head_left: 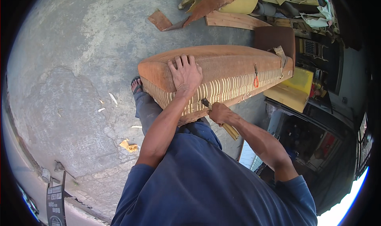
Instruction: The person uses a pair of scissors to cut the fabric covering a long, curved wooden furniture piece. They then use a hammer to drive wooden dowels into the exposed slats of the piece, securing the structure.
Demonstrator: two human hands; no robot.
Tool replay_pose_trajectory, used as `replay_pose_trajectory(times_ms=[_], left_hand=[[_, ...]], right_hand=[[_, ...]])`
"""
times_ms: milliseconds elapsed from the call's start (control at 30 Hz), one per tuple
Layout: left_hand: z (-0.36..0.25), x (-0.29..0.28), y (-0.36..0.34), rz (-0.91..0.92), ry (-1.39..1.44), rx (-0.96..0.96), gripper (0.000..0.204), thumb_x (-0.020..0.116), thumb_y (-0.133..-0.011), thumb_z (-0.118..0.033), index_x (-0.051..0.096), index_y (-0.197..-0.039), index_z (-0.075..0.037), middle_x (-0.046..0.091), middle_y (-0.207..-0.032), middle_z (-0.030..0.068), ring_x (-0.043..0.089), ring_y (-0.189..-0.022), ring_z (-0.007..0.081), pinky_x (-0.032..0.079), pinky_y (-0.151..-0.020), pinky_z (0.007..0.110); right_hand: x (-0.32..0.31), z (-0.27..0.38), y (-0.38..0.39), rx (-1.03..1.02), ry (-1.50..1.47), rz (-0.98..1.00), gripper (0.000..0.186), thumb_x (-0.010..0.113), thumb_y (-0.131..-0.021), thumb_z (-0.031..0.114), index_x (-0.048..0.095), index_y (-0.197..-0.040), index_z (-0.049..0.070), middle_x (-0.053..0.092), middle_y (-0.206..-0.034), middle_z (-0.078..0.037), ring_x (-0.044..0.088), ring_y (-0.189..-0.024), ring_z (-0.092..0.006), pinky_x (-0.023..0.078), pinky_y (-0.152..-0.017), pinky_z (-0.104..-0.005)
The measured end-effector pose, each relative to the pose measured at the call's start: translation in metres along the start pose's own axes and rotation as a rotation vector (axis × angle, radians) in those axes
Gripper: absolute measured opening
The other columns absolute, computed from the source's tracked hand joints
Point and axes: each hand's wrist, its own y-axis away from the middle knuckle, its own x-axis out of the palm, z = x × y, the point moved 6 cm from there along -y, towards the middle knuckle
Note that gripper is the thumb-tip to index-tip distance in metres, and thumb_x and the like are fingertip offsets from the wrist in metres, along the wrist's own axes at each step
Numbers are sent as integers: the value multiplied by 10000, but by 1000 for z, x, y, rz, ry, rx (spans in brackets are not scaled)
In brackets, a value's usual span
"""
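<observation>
A long upholstered piece of furniture (234,55), with brown fabric on top and a brown-and-cream striped side, lies across in front of me. My left hand (187,74) rests on its top near the left end, fingers spread and flat, with nothing held. My right hand (220,113) is wrapped round the wooden handle of a hammer (205,102). The hammer's dark head is close to the lower striped side; whether it touches, I cannot tell. Scissors (256,80) with orange handles lie on the striped cloth to the right.
Beyond the piece, a torn brown fabric strip (206,8) and a wooden board (236,20) lie on the concrete floor (99,27). A yellow foam block (293,89) stands at the right. Scraps (129,145) are scattered at the left. A dark sign (55,204) stands lower left.
</observation>
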Motion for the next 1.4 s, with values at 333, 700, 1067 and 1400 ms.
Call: replay_pose_trajectory(times_ms=[333,700,1067,1400], left_hand=[[-2,0,-3,78,8,-12,386,557,-956,-325,647,-1206,-45,596,-1214,170,512,-1249,348,291,-1120,624],[-2,3,1,50,2,-8,405,551,-966,-342,641,-1231,-49,595,-1222,168,500,-1267,344,283,-1125,617],[1,3,2,23,11,-15,400,557,-952,-325,648,-1225,-46,591,-1223,170,501,-1267,349,290,-1120,622],[-3,0,0,46,7,5,386,567,-952,-317,648,-1211,-43,589,-1221,173,505,-1259,350,290,-1125,633]], right_hand=[[80,-63,15,-3,-279,45,371,594,-1003,200,585,-1292,-32,707,-892,-148,712,-702,-212,591,-642,-369],[4,8,-16,62,-222,343,354,608,-963,123,613,-1147,-179,719,-1031,-250,771,-853,-326,689,-667,-506],[19,13,4,-2,-85,18,379,589,-1016,220,611,-1062,-156,694,-755,-305,732,-652,-406,585,-648,-500],[85,-74,24,-284,-81,-307,406,572,-947,68,438,-1326,11,634,-1194,-373,631,-1099,-551,520,-933,-573]])
